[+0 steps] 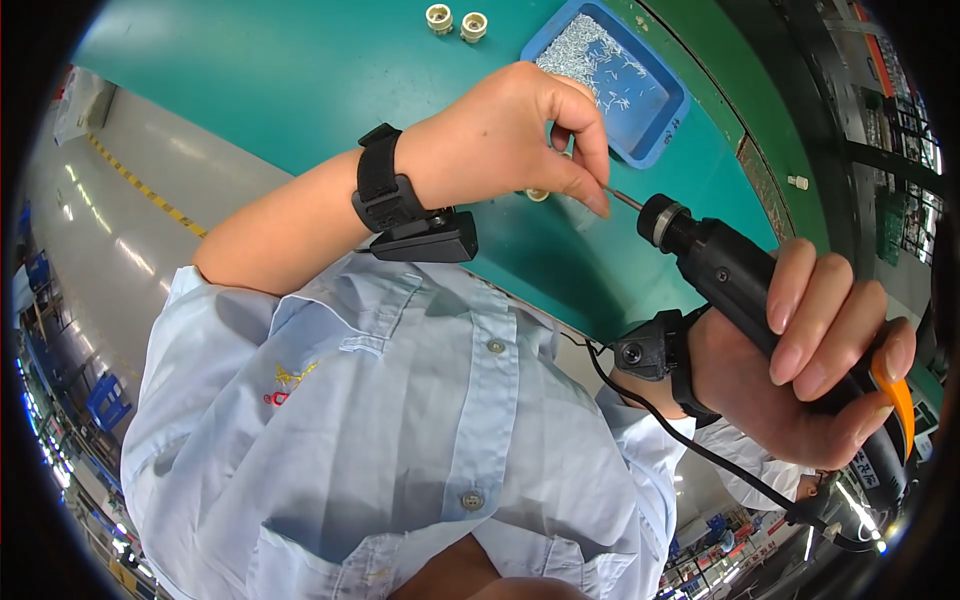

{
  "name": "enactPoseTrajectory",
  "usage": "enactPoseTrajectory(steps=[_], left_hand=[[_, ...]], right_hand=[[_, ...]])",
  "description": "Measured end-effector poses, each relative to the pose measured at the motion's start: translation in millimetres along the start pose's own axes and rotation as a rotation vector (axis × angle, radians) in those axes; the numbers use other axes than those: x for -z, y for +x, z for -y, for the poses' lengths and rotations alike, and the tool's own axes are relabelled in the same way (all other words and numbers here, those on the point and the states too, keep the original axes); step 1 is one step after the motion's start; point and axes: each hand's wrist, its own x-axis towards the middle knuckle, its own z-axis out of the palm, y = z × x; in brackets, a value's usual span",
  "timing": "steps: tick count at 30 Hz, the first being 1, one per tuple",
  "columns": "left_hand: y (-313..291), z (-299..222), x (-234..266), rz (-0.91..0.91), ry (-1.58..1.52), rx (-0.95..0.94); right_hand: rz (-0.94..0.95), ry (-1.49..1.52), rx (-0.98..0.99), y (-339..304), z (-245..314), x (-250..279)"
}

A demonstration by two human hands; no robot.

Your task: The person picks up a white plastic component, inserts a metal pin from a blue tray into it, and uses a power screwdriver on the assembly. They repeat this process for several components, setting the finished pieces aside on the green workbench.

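– Two cream round fittings [439, 19] sit at twelve o'clock; where's the electric screwdriver [735, 270]?

– At three, in your right hand [760, 390]: your fingers wrap its black body, with the bit [625, 199] pointing toward ten.

– And the left hand [530, 115]?

– Near half past twelve, thumb and forefinger close about the bit's tip. I can't tell whether you're pinching anything there.

– How will the tool handle?

– Rigid and fairly weighty, I'd judge; grip the thick body. The silver screws [575, 50] in your blue tray [640, 115], at one, look light and slippery.
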Motion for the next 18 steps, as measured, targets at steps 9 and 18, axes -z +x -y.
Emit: enactPoseTrajectory(steps=[9,18], left_hand=[[-35.4,9.9,-6.4,-0.156,0.346,-0.126],[-41.4,36.0,-17.7,-0.166,0.361,0.010]], right_hand=[[0.079,-0.148,-0.068,-5.7,-5.6,0.2],[0.088,-0.182,-0.041,-11.7,-32.9,-1.5]])
